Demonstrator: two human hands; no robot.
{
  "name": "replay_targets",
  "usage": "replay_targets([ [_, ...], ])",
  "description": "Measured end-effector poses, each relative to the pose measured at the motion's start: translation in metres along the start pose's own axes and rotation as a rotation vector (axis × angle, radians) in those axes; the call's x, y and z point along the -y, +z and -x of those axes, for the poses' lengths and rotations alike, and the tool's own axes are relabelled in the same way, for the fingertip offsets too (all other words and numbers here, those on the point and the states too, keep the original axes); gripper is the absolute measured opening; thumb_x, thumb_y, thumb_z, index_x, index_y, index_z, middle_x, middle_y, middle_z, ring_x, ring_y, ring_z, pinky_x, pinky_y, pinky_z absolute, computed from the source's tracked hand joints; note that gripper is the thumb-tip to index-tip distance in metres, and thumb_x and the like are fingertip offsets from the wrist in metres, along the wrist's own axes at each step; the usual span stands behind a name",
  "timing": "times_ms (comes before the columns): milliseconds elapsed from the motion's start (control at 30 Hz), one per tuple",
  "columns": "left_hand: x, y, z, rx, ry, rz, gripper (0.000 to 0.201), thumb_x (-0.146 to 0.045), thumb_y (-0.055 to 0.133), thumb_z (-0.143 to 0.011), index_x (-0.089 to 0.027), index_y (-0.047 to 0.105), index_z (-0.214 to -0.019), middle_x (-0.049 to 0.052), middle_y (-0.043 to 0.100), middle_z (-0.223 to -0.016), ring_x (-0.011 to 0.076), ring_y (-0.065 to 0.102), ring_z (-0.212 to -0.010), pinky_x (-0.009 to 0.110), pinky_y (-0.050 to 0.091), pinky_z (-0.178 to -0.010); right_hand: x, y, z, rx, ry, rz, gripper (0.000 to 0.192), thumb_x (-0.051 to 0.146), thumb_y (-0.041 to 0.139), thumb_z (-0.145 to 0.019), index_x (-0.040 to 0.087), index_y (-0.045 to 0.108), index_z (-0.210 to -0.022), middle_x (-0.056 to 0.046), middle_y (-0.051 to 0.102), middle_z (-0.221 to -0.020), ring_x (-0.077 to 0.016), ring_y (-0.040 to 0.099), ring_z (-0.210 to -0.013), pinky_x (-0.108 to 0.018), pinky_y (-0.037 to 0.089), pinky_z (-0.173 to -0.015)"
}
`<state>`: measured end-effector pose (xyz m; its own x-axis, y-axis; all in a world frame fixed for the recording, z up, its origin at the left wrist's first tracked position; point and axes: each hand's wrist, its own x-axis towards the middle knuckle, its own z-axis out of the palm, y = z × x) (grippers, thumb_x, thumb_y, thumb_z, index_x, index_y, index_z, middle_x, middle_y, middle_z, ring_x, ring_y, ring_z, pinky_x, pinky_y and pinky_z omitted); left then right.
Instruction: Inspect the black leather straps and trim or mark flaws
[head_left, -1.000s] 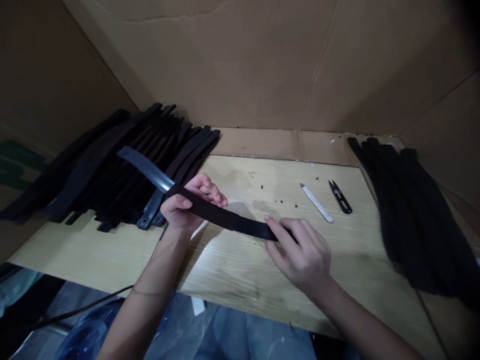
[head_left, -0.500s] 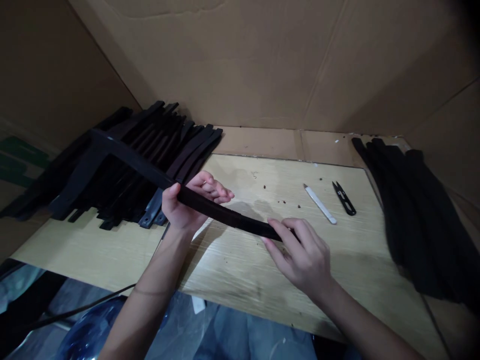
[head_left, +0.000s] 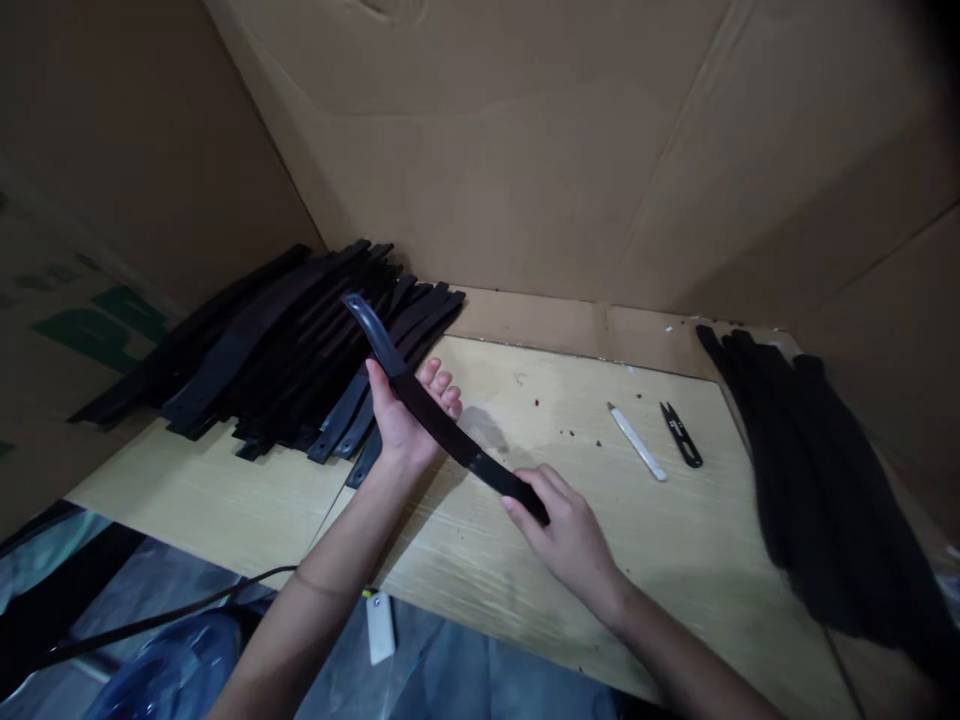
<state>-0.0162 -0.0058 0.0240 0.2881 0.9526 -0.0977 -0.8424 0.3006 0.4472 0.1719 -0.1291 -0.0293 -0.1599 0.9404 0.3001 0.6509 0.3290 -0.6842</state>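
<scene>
A long, curved black strip (head_left: 441, 425) slants across the middle of the head view, held above the table. Its upper end is smooth and slightly shiny, with a small hole near the tip; a duller sleeve-like section covers the middle. My left hand (head_left: 405, 430) cradles the strip between thumb and palm, its other fingers loosely curled behind it. At the lower end, my right hand (head_left: 566, 535) pinches the strip between thumb and fingers. Behind my left hand lies a pile of similar black strips (head_left: 277, 350), some with holes in their ends.
A white pen-like tool (head_left: 636, 442) and black thread snips (head_left: 681, 436) lie on the wooden table (head_left: 465, 550), among small dark crumbs. More black strips (head_left: 817, 490) are stacked at the right. Cardboard walls (head_left: 525, 150) enclose the back and sides. A blue translucent container (head_left: 172, 665) stands below.
The strip's far end has swung away from the left pile and now looks shorter. My right hand has moved slightly left and down along with the near end. The view has shifted a little.
</scene>
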Motion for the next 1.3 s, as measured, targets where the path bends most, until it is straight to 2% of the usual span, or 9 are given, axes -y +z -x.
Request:
replay_targets([
  [100,0.000,0.008,-0.004,-0.022,0.020,0.014,0.074,-0.083,0.029,-0.078,-0.017,0.060,-0.091,0.001,0.058,-0.066,0.0118,0.058,-0.053,0.021,0.049,-0.048,0.001,0.004,-0.002,-0.030,0.008,-0.035,0.019,0.029,0.055,-0.093,0.018,0.059,-0.108,-0.008,0.066,-0.097,-0.0246,0.065,-0.090,-0.037,0.054,-0.077],
  [200,0.001,0.020,-0.004,-0.019,0.066,-0.001,0.059,-0.073,0.033,-0.087,-0.019,0.058,-0.090,-0.003,0.054,-0.062,0.0093,0.055,-0.047,0.018,0.044,-0.043,0.003,0.005,-0.003,-0.061,0.013,-0.069,0.017,0.027,0.056,-0.092,0.018,0.060,-0.105,-0.008,0.067,-0.095,-0.0245,0.065,-0.090,-0.036,0.054,-0.077],
  [300,0.002,0.029,0.000,0.044,0.114,0.003,0.051,-0.065,0.033,-0.092,-0.019,0.055,-0.084,-0.004,0.050,-0.058,0.0059,0.044,-0.036,0.015,0.034,-0.035,0.008,0.005,-0.002,-0.093,-0.008,-0.105,0.016,0.025,0.057,-0.091,0.018,0.060,-0.105,-0.008,0.068,-0.096,-0.0237,0.066,-0.090,-0.035,0.054,-0.078],
  [400,-0.001,0.035,0.009,0.125,0.120,0.021,0.051,-0.060,0.026,-0.096,-0.019,0.053,-0.082,-0.005,0.046,-0.053,0.0040,0.035,-0.029,0.014,0.025,-0.030,0.018,0.007,0.004,-0.129,-0.030,-0.124,0.016,0.025,0.056,-0.091,0.018,0.059,-0.106,-0.008,0.069,-0.097,-0.0235,0.067,-0.090,-0.034,0.055,-0.078],
  [533,-0.008,0.042,0.025,0.179,0.115,0.039,0.051,-0.058,0.024,-0.098,-0.019,0.051,-0.081,-0.007,0.039,-0.049,0.0036,0.029,-0.027,0.013,0.019,-0.029,0.034,0.011,0.015,-0.182,-0.067,-0.127,0.016,0.025,0.055,-0.092,0.018,0.060,-0.106,-0.008,0.069,-0.093,-0.0239,0.068,-0.086,-0.034,0.056,-0.074],
  [867,-0.016,0.051,0.064,0.238,0.140,0.043,0.047,-0.053,0.025,-0.099,-0.018,0.048,-0.078,-0.009,0.029,-0.047,0.0020,0.018,-0.028,0.009,0.016,-0.028,0.063,0.029,0.044,-0.378,-0.165,-0.103,0.024,0.031,0.054,-0.094,0.019,0.063,-0.112,-0.013,0.073,-0.097,-0.0282,0.072,-0.087,-0.038,0.061,-0.072],
  [1067,-0.008,0.052,0.078,0.181,0.178,0.021,0.052,-0.056,0.021,-0.098,-0.017,0.054,-0.084,-0.005,0.040,-0.051,0.0043,0.029,-0.031,0.013,0.025,-0.031,0.069,0.031,0.044,-0.398,-0.145,-0.117,0.023,0.033,0.056,-0.093,0.019,0.065,-0.110,-0.013,0.073,-0.099,-0.0290,0.071,-0.089,-0.038,0.061,-0.072],
  [1167,0.007,0.047,0.089,0.139,0.193,-0.070,0.043,-0.057,0.040,-0.094,-0.018,0.057,-0.090,-0.002,0.049,-0.057,0.0078,0.042,-0.040,0.016,0.034,-0.037,0.077,0.032,0.037,-0.407,-0.107,-0.146,0.022,0.033,0.056,-0.093,0.019,0.064,-0.108,-0.013,0.073,-0.098,-0.0293,0.071,-0.087,-0.038,0.060,-0.070],
  [1300,0.027,0.034,0.105,0.039,0.256,-0.134,0.030,-0.047,0.059,-0.088,-0.021,0.057,-0.104,0.003,0.061,-0.074,0.0114,0.054,-0.054,0.021,0.045,-0.051,0.087,0.044,0.028,-0.412,-0.056,-0.189,0.019,0.034,0.056,-0.092,0.020,0.065,-0.102,-0.011,0.072,-0.092,-0.0277,0.070,-0.082,-0.035,0.058,-0.067],
])
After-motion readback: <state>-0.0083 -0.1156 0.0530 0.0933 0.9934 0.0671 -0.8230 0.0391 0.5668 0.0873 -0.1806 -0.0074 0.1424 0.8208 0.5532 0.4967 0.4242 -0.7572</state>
